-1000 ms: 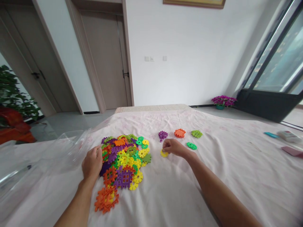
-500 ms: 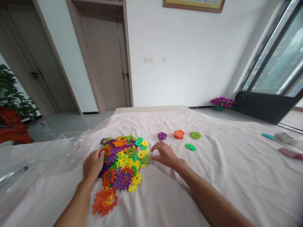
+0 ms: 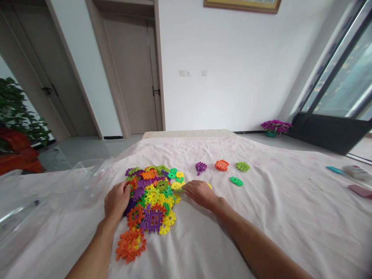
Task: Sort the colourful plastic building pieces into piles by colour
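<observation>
A heap of colourful plastic interlocking pieces (image 3: 154,195) lies on the cloth in front of me: purple, orange, yellow and green, some square with notched edges, some round. My left hand (image 3: 117,200) rests at the heap's left edge, fingers curled in; what they hold, if anything, is hidden. At the right edge my right hand (image 3: 202,194) pinches a light green interlocking piece, mostly covered by the fingers. Just past its knuckles shows a bit of a yellow piece (image 3: 209,186). Nearest me lie orange notched pieces (image 3: 130,245).
Beyond my right hand sit small separate groups: purple pieces (image 3: 201,167), orange pieces (image 3: 222,165), light green pieces (image 3: 242,166) and a green disc (image 3: 236,181). Clear plastic packaging (image 3: 84,182) lies left. A blue item (image 3: 335,170) and a pink item (image 3: 360,190) lie far right.
My right hand has closed its fingers on the light green piece at the heap's right edge. My left hand stays by the heap. The view has shifted slightly.
</observation>
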Tool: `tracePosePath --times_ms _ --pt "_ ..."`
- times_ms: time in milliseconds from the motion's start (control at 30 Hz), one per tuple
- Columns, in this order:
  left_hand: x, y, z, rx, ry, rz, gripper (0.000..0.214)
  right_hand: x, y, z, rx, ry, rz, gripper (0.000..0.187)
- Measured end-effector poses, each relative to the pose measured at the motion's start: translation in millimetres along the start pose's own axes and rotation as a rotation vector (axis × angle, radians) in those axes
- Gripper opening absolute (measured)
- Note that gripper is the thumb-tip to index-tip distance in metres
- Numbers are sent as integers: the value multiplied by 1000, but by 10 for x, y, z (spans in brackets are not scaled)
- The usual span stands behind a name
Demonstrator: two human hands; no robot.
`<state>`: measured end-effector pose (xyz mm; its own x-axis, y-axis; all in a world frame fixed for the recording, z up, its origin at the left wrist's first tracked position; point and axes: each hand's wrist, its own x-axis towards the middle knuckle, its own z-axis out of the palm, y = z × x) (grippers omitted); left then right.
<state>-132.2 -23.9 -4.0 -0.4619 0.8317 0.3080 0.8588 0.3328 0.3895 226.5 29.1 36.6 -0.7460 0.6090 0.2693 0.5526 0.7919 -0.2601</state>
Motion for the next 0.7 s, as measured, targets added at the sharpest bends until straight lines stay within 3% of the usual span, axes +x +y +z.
tracePosePath --times_ms 167,333,433,567,700 --pt "3 -2 17 7 -16 -12 51 26 235 7 139 273 118 32" --pt "13 -28 42 5 -22 -8 50 -37 813 -112 398 626 501 29" --pt "26 -50 57 -1 -32 -10 51 -219 1208 -266 518 817 738 30" --pt "44 -68 69 2 -58 -38 53 -574 1604 -441 512 1024 941 33" --pt "47 -62 66 14 -65 -49 54 -876 1856 -515 450 1092 1091 36"
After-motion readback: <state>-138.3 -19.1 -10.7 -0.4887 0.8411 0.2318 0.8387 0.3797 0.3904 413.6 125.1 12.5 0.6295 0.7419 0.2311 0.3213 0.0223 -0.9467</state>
